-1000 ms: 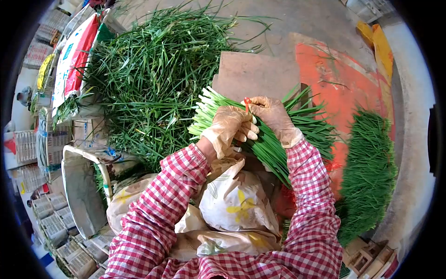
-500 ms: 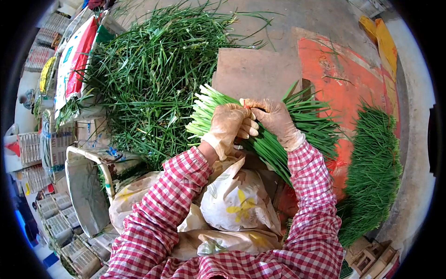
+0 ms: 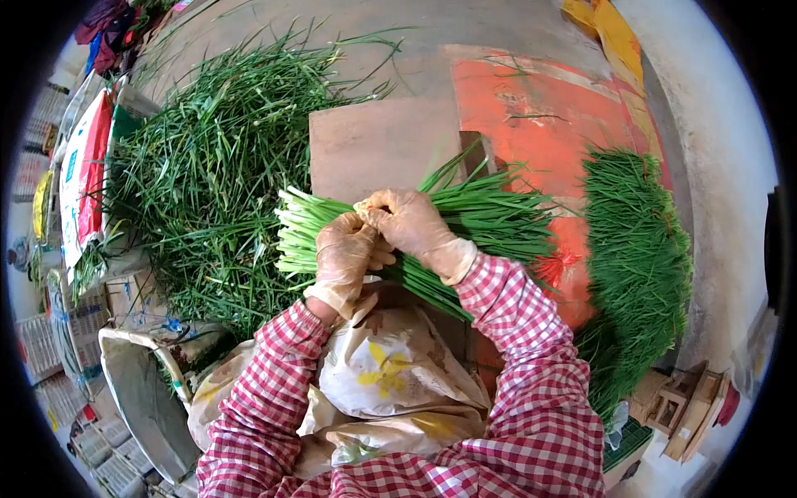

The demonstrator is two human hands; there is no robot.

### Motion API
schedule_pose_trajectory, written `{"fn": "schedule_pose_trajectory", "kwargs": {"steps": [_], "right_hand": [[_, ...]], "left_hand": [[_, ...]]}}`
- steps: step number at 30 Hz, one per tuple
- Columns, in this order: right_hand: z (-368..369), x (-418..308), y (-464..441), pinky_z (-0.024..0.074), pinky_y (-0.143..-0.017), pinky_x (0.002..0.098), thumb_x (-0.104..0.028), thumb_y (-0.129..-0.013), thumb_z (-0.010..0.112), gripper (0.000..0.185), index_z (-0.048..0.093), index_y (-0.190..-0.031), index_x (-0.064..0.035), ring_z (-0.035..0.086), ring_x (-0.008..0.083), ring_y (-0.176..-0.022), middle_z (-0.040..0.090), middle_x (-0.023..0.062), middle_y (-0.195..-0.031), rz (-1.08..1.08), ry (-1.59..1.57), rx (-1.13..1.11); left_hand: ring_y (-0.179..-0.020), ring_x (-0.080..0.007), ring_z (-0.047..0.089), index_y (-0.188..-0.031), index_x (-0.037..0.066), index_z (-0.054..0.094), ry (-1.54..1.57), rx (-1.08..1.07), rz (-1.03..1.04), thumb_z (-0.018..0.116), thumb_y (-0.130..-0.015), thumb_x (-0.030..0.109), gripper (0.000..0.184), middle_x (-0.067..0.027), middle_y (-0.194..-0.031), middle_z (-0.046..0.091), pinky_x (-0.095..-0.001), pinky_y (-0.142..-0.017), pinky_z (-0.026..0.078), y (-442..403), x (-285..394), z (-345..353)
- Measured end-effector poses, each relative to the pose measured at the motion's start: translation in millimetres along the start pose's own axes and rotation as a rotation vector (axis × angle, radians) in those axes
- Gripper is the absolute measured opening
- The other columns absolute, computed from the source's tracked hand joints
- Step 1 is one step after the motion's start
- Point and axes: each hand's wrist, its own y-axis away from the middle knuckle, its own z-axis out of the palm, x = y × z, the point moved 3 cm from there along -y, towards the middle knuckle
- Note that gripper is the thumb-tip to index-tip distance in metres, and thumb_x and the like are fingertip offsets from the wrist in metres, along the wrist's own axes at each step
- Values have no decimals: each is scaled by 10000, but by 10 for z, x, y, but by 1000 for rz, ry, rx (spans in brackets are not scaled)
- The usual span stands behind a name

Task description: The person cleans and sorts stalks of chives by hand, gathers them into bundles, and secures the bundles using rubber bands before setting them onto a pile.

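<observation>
Green bunch [image 3: 480, 219] under both: L hand [image 3: 349, 251] curled in, R hand [image 3: 410, 226] pinching, can't tell what.

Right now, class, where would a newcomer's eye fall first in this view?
Most likely on the bundle of pale-ended green stalks near the centre, where the gloved left hand and right hand meet. After that, a tangled heap of greens spreads on the left, while a tidier green stack lies on the right along an orange sheet.

Stacked greens [image 3: 638, 249] on orange sheet [image 3: 531, 137]
</observation>
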Motion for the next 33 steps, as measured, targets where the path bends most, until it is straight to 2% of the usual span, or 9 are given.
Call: {"fn": "schedule_pose_trajectory", "kwargs": {"steps": [4, 6, 8, 10, 14, 22, 25, 30, 33], "right_hand": [[75, 53, 37, 497, -680, 385, -120, -833, 585, 118, 637, -845, -14, 633, 330, -759, 643, 168, -808, -194, 43, 152], [96, 84, 67, 488, -697, 385, -94, -829, 592, 84, 620, -848, -18, 625, 333, -788, 635, 160, -812, -239, -12, 219], [81, 49, 78, 485, -686, 388, -83, -814, 617, 78, 619, -864, -23, 625, 330, -774, 636, 152, -806, -161, -46, 198], [105, 80, 65, 487, -660, 373, -100, -824, 632, 91, 616, -872, -26, 624, 314, -730, 633, 145, -792, -269, 11, 256], [137, 146, 83, 483, -621, 344, -138, -848, 647, 120, 626, -895, -30, 616, 268, -666, 639, 132, -770, -300, -32, 375], [18, -282, 610, 404, -1005, 465, -160, -917, 571, 155, 613, -983, -27, 674, 237, -875, 694, 100, -874, -527, -32, 547], [40, -67, 642, 386, -1028, 413, -170, -935, 549, 166, 606, -974, -19, 657, 192, -865, 685, 99, -941, -220, -453, 491], [250, -114, 501, 394, -1002, 421, -163, -906, 582, 119, 594, -934, -48, 633, 248, -831, 656, 113, -927, -449, -1, 603], [316, -330, 565, 360, -1025, 451, -123, -846, 602, 107, 604, -939, -71, 563, 240, -1019, 595, 79, -988, -555, 367, 518]], "left_hand": [[-608, -160, 638, -931, -31, 580, -149, 45, 155, 573, -906, 116, 149, -92, -738, 644, -255, -532, 527, 62, 26, -143], [-778, -246, 649, -1175, -12, 520, -703, 243, 986, 712, -810, 240, 484, -126, -900, 651, -336, -679, 537, 155, 206, -328], [-1308, -337, 353, -1403, -8, 286, -1169, 27, 1043, 678, -709, 589, 996, -202, -1370, 405, -450, -1103, 215, 170, 477, -309], [-1378, -343, 220, -1414, -30, 246, -1375, -104, 998, 591, -661, 726, 1121, -204, -1429, 322, -483, -1130, 78, 20, 377, -386], [-1309, -337, 328, -1402, -41, 247, -1710, -120, 940, 675, -509, 708, 1241, -204, -1364, 381, -498, -1122, 142, -146, 110, -440], [-959, -280, 516, -1115, 9, 457, -1705, 33, 878, 743, -541, 592, 867, -115, -972, 532, -455, -973, 311, -178, 293, -473], [-914, -316, 506, -1068, 8, 484, -1588, 76, 930, 746, -545, 532, 785, -134, -909, 517, -461, -950, 325, 35, 307, -528], [-1307, -350, 320, -1374, -54, 275, -1656, 123, 651, 753, -554, 552, 1126, -218, -1329, 400, -508, -1123, 126, 131, 167, -507], [-1373, -285, 246, -1419, 20, 262, -1584, -24, 858, 644, -750, 415, 866, -187, -1424, 321, -421, -1149, 106, 125, 76, -401]]}}
